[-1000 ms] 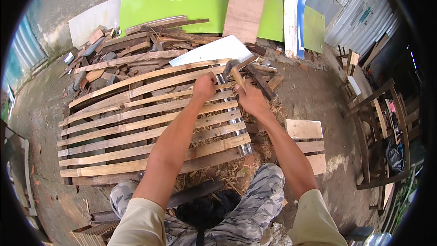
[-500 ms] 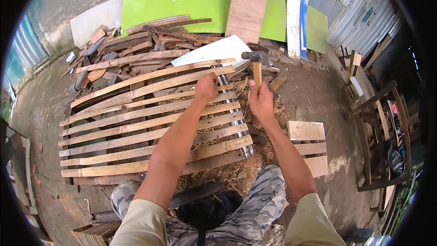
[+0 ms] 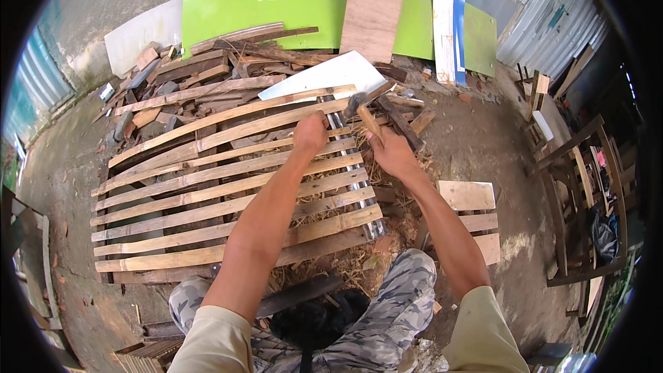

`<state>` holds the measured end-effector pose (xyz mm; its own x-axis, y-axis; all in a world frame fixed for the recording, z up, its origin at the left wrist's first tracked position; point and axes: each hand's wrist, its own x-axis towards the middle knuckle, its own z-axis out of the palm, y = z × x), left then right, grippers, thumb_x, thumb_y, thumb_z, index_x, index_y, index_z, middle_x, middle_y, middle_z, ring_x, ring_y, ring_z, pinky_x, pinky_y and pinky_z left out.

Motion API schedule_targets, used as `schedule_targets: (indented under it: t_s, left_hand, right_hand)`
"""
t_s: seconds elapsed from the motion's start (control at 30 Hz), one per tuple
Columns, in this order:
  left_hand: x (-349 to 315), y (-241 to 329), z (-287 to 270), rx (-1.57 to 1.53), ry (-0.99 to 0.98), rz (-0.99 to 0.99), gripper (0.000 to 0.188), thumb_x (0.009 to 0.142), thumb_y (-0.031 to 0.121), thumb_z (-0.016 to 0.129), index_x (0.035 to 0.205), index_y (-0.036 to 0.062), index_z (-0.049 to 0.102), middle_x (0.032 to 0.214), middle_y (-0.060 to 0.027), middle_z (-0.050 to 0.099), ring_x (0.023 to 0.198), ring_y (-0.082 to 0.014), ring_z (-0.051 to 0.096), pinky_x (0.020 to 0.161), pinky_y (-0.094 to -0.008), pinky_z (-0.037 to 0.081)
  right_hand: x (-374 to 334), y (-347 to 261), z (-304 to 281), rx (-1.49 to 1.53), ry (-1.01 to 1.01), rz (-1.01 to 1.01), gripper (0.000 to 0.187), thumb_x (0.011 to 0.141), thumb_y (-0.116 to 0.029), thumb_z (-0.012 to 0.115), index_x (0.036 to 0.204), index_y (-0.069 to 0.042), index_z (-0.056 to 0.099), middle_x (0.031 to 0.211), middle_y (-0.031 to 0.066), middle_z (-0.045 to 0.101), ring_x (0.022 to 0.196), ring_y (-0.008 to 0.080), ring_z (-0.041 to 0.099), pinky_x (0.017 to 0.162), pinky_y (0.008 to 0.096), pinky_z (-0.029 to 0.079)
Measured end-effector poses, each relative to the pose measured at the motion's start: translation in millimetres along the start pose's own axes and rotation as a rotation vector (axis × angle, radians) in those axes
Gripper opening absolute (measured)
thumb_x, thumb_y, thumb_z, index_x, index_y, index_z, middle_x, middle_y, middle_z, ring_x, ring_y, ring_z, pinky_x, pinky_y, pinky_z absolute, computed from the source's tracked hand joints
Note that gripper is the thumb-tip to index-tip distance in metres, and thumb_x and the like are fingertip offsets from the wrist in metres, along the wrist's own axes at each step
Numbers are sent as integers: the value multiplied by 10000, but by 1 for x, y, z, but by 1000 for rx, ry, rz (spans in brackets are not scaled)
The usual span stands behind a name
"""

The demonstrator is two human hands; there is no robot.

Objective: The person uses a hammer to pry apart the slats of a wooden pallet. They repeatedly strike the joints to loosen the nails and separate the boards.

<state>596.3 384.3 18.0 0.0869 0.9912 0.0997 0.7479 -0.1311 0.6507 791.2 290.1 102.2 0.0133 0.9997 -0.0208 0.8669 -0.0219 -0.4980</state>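
While we look down over the knees, we see a slatted wooden frame (image 3: pixel 207 193) lying flat on the dirt ground (image 3: pixel 483 145), its long bent slats running from its left edge to its right edge. Our left hand (image 3: pixel 311 132) is clenched at the frame's far right corner, pressed on the second slat from the far edge; whether it pinches a nail there we cannot tell. Just beside it, our right hand (image 3: pixel 392 153) is wrapped around the wooden handle of a hammer (image 3: pixel 362 112). That hammer tilts up and to the left, and its dark metal head sits just over the far right corner of the frame, near the left hand's knuckles. A shiny metal bar (image 3: pixel 356 179) runs under the slats along the frame's right edge.

Beyond the far edge of the frame lies a heap of scrap wood (image 3: pixel 200 76), with a white board (image 3: pixel 324 74) resting on it at a slant. Behind the heap, a green panel (image 3: pixel 262 0) and a plain wooden plank (image 3: pixel 373 7) lean upright. On the ground to the right of the frame we see a small pallet of pale boards (image 3: pixel 469 221), well apart from the hands. Farther right stands a dark wooden chair frame (image 3: pixel 573 193). We see nothing here that serves as a container.
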Motion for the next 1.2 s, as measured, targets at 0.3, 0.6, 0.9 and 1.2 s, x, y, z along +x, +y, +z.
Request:
schedule_targets:
  t_s: [0.3,0.6,0.9,1.2]
  left_hand:
    - [1,-6,10,-26,57,26,132,814,33,583,882,58,694,908,-215,713,908,-413,679,800,-490,527]
    - [1,3,9,6,35,-1,150,834,55,593,916,83,715,932,-208,720,915,-403,685,811,-482,535]
    - [7,-10,9,13,66,29,151,840,65,596,881,99,737,884,-203,722,882,-400,694,790,-483,542]
    - [5,-16,1,41,29,-8,136,832,54,629,928,71,723,936,-218,720,913,-397,692,812,-484,548]
  right_hand:
    - [5,5,10,-40,-52,-51,465,1040,-411,515,1035,52,558,756,278,653,735,462,671,694,511,518]
    - [7,11,7,-79,-41,-83,454,1041,-379,494,1027,65,587,791,302,672,736,483,676,659,521,548]
    - [3,-1,1,-14,34,-58,424,1027,-337,543,1015,84,579,819,331,663,759,502,664,666,546,518]
    - [-5,-12,9,30,-13,-53,447,1028,-368,507,1034,72,584,819,332,665,814,511,668,775,569,534]
